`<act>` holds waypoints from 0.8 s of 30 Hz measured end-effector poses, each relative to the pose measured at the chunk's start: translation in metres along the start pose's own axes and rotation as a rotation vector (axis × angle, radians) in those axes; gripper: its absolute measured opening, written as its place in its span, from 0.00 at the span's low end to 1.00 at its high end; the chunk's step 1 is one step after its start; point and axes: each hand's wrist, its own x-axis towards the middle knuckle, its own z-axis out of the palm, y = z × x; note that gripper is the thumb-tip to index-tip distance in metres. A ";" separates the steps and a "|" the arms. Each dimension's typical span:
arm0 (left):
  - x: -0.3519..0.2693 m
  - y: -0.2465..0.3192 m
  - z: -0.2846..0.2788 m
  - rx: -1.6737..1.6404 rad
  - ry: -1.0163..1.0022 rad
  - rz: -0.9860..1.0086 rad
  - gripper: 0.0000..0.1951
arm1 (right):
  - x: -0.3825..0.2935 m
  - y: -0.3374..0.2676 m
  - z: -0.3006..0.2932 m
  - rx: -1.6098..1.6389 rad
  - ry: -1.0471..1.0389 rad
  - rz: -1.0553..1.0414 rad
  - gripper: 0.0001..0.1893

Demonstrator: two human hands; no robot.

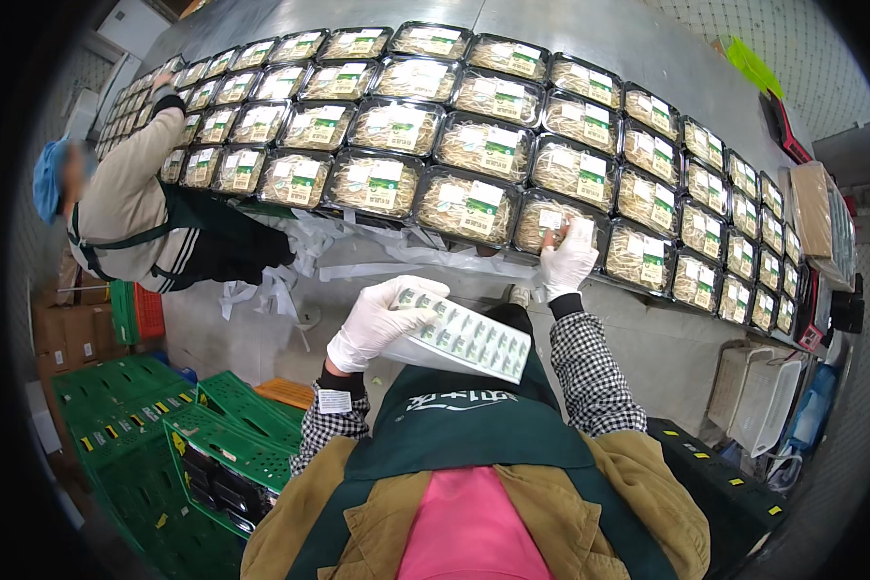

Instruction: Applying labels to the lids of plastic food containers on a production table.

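My left hand (pixel 380 319), in a white glove, holds a sheet of small green-and-white stickers (pixel 471 337) in front of my apron. My right hand (pixel 570 257), also gloved, touches the top of a clear-lidded black tray of pale shredded food (pixel 536 217) in the row nearest me. Its fingertips rest at the tray's label; whether a sticker is between them I cannot tell. Trays of the same kind, with white, green and cream labels, stand in rows on a metal table (pixel 587 29). One such labelled tray (pixel 467 206) is just left of the touched one.
At the left a co-worker (pixel 127 188) in a blue cap reaches over the trays. Strips of backing paper (pixel 275 286) hang and lie below the table edge. Green plastic crates (pixel 239 449) stand at my lower left, a dark crate (pixel 718 464) at lower right, white baskets (pixel 757 395) farther right.
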 end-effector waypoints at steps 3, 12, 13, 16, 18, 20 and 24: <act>0.005 0.002 0.001 0.097 0.091 0.078 0.15 | 0.013 0.023 0.003 0.140 0.042 0.168 0.17; 0.035 0.023 0.036 0.067 0.421 0.233 0.14 | 0.113 0.020 0.048 0.087 0.005 0.066 0.09; 0.038 0.026 0.041 0.037 0.454 0.244 0.14 | 0.115 0.019 0.045 0.023 -0.008 0.029 0.09; 0.047 0.029 0.053 -0.063 0.560 0.287 0.14 | 0.129 0.038 0.048 0.133 -0.065 0.127 0.07; 0.055 0.032 0.062 -0.021 0.635 0.340 0.14 | 0.133 0.044 0.028 0.432 -0.171 0.246 0.07; 0.065 0.037 0.073 -0.016 0.694 0.381 0.15 | 0.137 0.042 -0.014 1.087 -0.698 0.445 0.11; 0.090 0.041 0.097 -0.055 0.722 0.421 0.15 | 0.139 0.029 -0.081 1.428 -1.028 0.327 0.11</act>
